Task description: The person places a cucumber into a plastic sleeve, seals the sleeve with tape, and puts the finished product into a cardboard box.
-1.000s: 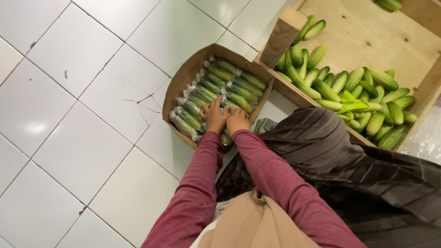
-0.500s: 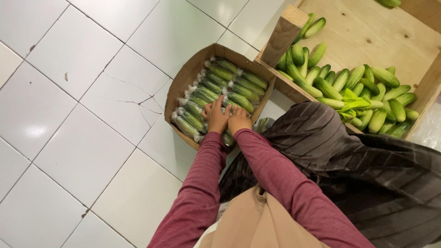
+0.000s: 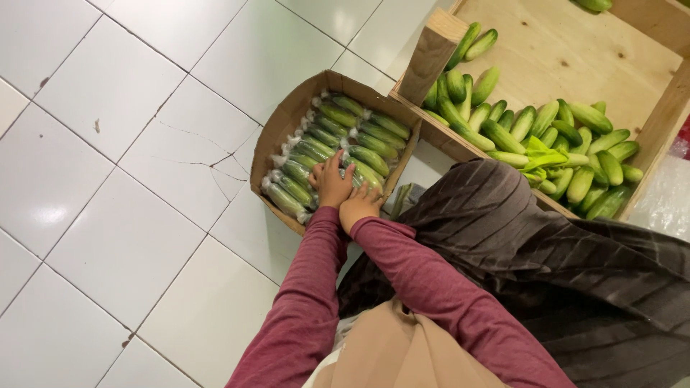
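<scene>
Floor point(image 3: 122, 144): white square tiles, one cracked just left of the box.
Wooden crate point(image 3: 575, 50): upper right, light bare wood, raised corner post at its near-left corner.
Loose cucumbers point(image 3: 546, 144): unwrapped, piled along the crate's near edge, a few lying up against the post.
Dark pleated cloth point(image 3: 546, 251): lower right, covers the crate's near rim from this angle.
Cardboard box point(image 3: 284, 122): open, sits on the floor, touching the crate's left side.
Wrapped cucumbers point(image 3: 359, 129): clear film packs, laid side by side in rows, filling the box.
Sleeves point(image 3: 309, 302): maroon, both arms reach forward into the box.
Left hand point(image 3: 332, 183): palm down on the packs at the near end of the box, fingers point(image 3: 327, 164) spread flat, pressing rather than gripping.
Right hand point(image 3: 359, 203): just beside the left, touching it, fingers point(image 3: 365, 188) bent over the packs near the box's near edge; can't tell if they close on a pack.
Green item point(image 3: 399, 201): narrow, in the gap between box and cloth, too hidden to identify.
</scene>
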